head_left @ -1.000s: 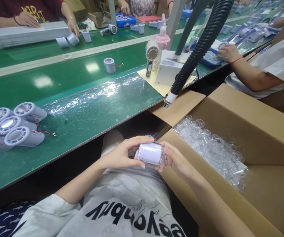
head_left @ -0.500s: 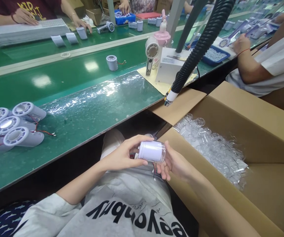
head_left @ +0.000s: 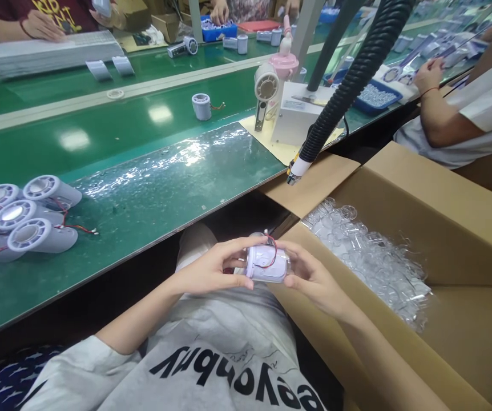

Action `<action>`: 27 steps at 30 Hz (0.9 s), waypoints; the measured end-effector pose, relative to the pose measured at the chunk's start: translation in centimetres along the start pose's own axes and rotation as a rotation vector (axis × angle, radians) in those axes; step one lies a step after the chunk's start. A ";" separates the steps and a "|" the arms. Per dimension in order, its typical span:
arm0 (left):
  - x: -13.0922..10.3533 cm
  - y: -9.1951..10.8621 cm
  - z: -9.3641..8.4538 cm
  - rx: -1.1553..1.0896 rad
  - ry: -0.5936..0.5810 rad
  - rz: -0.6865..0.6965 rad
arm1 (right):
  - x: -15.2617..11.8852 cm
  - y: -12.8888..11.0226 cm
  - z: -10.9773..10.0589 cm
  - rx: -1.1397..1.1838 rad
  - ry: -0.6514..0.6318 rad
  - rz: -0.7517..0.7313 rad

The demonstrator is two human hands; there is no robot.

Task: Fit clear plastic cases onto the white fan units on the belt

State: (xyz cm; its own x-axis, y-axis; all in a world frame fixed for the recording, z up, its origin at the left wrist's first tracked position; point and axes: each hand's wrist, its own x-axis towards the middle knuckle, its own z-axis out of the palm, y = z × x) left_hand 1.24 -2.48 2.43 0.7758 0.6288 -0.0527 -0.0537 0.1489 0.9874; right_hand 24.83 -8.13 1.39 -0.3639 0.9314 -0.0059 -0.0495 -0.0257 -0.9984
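Above my lap lies a pale lavender fan housing [head_left: 269, 264] on its side, with a clear plastic cover round it. A thin red and black wire [head_left: 275, 251] curves over its upper face. My left hand [head_left: 224, 265] grips the left end between thumb and fingers. At the right end, my right hand [head_left: 310, 271] has its thumb and fingers closed round the clear cover. To the left on the green table, several similar fan housings [head_left: 36, 235] lie clustered, some with wires trailing out.
At my right a cardboard box [head_left: 455, 228] holds many clear plastic covers [head_left: 370, 257]. A black ribbed hose [head_left: 335, 103] hangs over its near flap. On the belt stands a lone housing [head_left: 202, 107]. Co-workers sit across the belt and at the far right.
The housing has been turned so its wire now faces up. My right hand has shifted from below to around its right end. Across the belt, a person has lifted one housing.
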 end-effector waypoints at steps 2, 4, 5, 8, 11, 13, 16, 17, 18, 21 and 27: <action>0.0 -0.2 0.0 -0.036 -0.009 -0.032 | 0.0 0.0 0.0 0.047 -0.006 0.039; 0.0 -0.7 -0.1 -0.049 -0.008 -0.062 | -0.1 0.2 0.1 0.033 0.000 0.087; 0.0 -1.0 -0.1 -0.044 -0.009 -0.080 | -0.1 0.4 0.2 0.021 0.007 0.110; -0.2 -2.0 -0.2 -0.043 -0.018 -0.163 | -0.1 1.4 0.5 0.023 0.018 0.138; -0.1 -2.8 -0.2 -0.124 -0.013 -0.214 | 0.0 2.3 0.3 0.085 0.000 0.134; 0.3 -2.9 -0.1 -0.151 -0.020 -0.207 | 0.1 2.4 -0.2 0.116 -0.007 0.137; 1.2 -2.2 0.6 -0.031 -0.012 -0.149 | -0.2 1.7 -0.4 0.085 0.022 0.113; 1.5 -1.8 0.9 0.042 0.015 -0.128 | -0.3 1.4 -0.3 0.050 0.044 0.101; 1.7 -1.3 1.3 0.115 0.054 -0.114 | -0.5 1.1 -0.1 0.017 0.067 0.091; 2.0 -0.4 2.4 0.298 0.139 -0.098 | -1.4 0.8 0.6 -0.034 0.140 0.074; 1.1 -0.4 2.3 0.384 0.133 -0.035 | -2.5 1.2 0.8 -0.030 0.193 0.125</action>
State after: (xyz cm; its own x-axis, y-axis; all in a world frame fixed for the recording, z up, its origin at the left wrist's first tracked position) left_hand 3.53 -3.61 2.36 0.6835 0.7255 -0.0811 0.2296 -0.1082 0.9673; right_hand 24.96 -10.76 0.25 -0.1807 0.9739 -0.1373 0.0138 -0.1371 -0.9905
